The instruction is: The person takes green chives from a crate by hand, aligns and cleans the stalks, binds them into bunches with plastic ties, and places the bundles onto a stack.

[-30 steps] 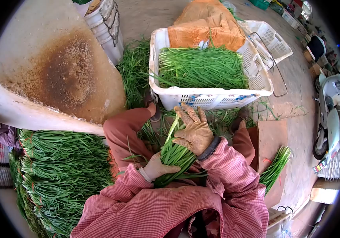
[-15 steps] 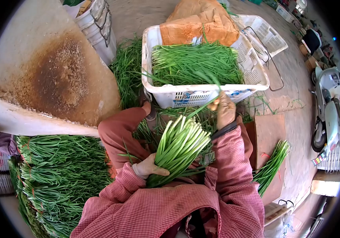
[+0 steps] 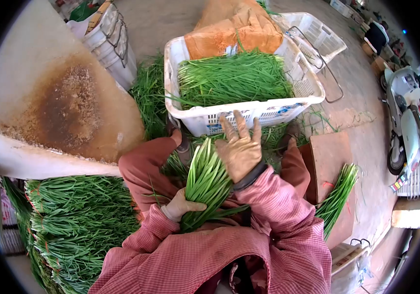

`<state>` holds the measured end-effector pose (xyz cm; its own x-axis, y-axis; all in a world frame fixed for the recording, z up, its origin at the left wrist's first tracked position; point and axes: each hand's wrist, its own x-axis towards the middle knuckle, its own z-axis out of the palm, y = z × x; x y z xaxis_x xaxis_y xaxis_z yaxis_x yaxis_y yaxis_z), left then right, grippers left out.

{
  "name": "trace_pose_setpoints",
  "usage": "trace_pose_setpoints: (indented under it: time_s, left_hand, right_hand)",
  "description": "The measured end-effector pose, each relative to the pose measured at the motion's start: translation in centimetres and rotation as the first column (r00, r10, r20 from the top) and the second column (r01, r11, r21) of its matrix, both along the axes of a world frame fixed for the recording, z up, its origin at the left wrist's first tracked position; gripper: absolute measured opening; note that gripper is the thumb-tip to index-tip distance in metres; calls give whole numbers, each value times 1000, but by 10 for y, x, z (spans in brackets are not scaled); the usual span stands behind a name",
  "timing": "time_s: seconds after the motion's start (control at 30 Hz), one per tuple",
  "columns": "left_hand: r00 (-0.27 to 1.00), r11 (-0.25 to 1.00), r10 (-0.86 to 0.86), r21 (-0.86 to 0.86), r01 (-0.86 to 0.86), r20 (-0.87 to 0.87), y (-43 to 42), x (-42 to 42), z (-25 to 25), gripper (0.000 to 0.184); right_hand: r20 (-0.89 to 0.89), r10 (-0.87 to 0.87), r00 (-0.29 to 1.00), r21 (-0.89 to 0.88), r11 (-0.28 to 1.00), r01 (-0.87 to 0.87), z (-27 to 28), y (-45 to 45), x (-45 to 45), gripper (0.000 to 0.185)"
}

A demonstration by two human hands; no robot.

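My gloved left hand (image 3: 183, 206) is wrapped round the lower part of a bunch of green stalks (image 3: 207, 179), whose pale ends point up and away from me. Beside the upper right of that bunch is my gloved right hand (image 3: 241, 147), its fingers spread and nothing held in them. Just beyond both hands stands a white plastic crate (image 3: 198, 113), in which loose green stalks (image 3: 234, 78) lie in a thick layer. An orange sack (image 3: 237, 32) hangs over the crate's far side.
Tied green bundles (image 3: 80, 230) are stacked at the lower left, under a stained white board (image 3: 73, 103). One bundle (image 3: 338, 198) rests on a brown board (image 3: 330, 147) at right. White buckets (image 3: 109, 49) stand at upper left, a scooter (image 3: 408, 122) at far right.
My right hand has come back from the crate's near edge to the bunch, its fingers now spread and the leaf it held gone from it. My left hand keeps its hold. The view has shifted slightly.
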<state>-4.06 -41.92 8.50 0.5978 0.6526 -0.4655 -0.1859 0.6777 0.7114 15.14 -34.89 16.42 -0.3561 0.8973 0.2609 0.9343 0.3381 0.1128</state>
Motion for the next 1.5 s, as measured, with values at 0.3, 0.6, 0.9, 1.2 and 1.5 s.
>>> trace_pose_setpoints:
  time_s: [0.3,0.6,0.9,1.2,1.5]
  left_hand:
    - [963,997,-68,-18,75,261,6,0,22,60]
    - [905,964,-187,-104,243,383,13,-27,-16,73]
    - [979,959,37,269,-91,198,27,-9,49,94]
    - [673,461,-268,521,718,-690,81,19,65,54]
    - [503,525,-324,290,800,-801,108,-58,25,60]
  right_hand:
    - [-684,-119,720,126,952,277,-35,53,81,18]
    - [-839,-369,-400,123,587,-800,-89,-18,24,97]
    - [-645,-589,-486,-77,683,-726,-41,-13,-11,58]
    - [-672,-665,-326,-299,646,-702,-24,-6,-20,40]
    - [-953,156,-259,210,957,-198,115,34,60,23]
